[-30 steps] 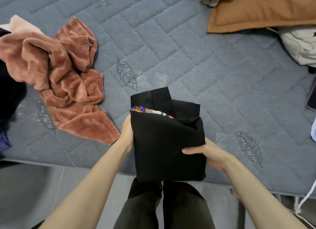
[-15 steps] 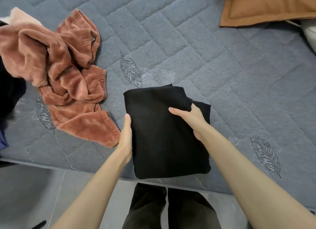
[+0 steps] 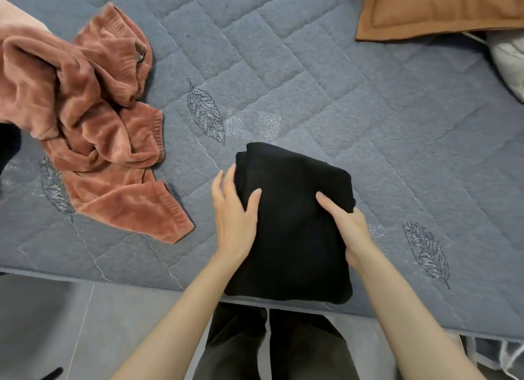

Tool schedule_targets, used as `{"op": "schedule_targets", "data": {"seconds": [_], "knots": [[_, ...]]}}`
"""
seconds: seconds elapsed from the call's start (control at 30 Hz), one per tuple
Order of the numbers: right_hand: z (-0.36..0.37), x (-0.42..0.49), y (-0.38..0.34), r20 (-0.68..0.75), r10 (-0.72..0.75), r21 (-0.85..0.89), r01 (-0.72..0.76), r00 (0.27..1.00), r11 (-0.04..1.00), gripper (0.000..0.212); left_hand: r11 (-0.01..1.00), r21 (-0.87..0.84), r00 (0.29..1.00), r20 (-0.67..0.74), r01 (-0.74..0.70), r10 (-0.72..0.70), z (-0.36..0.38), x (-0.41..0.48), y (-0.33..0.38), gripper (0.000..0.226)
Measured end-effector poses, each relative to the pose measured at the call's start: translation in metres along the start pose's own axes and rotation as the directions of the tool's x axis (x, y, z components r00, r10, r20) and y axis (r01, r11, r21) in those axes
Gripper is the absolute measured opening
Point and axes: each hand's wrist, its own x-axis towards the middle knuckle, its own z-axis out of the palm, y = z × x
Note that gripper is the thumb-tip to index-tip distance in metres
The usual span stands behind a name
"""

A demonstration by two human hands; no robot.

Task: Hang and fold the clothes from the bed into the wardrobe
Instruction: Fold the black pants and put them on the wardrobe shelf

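On grey quilted bed [image 3: 340,110]: folded black cloth bundle [image 3: 292,223], long axis toward body, between left hand [image 3: 232,218] and right hand [image 3: 348,229]; both grips released, flat on cloth.

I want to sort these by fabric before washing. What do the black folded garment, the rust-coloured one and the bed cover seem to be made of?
Black folded garment: matte, smooth woven or fine knit; hard to tell. Rust-coloured garment: plush velour or fleece, soft sheen, ribbed cuffs. Bed cover: grey quilted fabric, felt-like surface, stitched squares and embroidered leaves.
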Motion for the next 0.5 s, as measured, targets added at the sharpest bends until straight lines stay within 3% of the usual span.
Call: {"op": "schedule_targets", "data": {"seconds": [0.1, 0.17, 0.23, 0.3, 0.33, 0.37, 0.5], "knots": [[0.005, 0.011, 0.005, -0.173, -0.106, -0.086, 0.092, 0.979, 0.992, 0.065, 0.881, 0.344, 0.945, 0.147, -0.324, 0.291, 0.019, 0.003, -0.005, 0.054], [0.014, 0.011, 0.006, -0.337, -0.381, -0.435, 0.216, 0.861, 0.874, 0.082, 0.762, 0.498, 0.909, 0.272, -0.413, 0.316, 0.030, 0.005, -0.011, 0.051], [0.025, 0.007, 0.011, -0.196, -0.707, -0.754, 0.356, 0.680, 0.551, 0.085, 0.715, 0.570, 0.912, 0.302, -0.405, 0.276, 0.037, 0.008, -0.017, 0.053], [0.033, 0.014, 0.021, 0.091, -0.811, -0.889, 0.414, 0.578, 0.195, 0.070, 0.718, 0.577, 0.917, 0.310, -0.390, 0.249, 0.040, 0.013, -0.024, 0.054], [0.032, 0.023, 0.026, 0.178, -0.796, -0.906, 0.411, 0.578, 0.096, 0.061, 0.725, 0.567, 0.916, 0.316, -0.391, 0.247, 0.040, 0.015, -0.029, 0.054], [0.028, 0.032, 0.031, 0.207, -0.765, -0.916, 0.396, 0.610, 0.067, 0.055, 0.730, 0.555, 0.912, 0.325, -0.399, 0.251, 0.041, 0.017, -0.035, 0.053], [0.017, 0.062, 0.045, 0.219, -0.644, -0.928, 0.360, 0.733, 0.095, 0.052, 0.743, 0.537, 0.899, 0.389, -0.400, 0.202, 0.049, 0.022, -0.056, 0.054]]}}
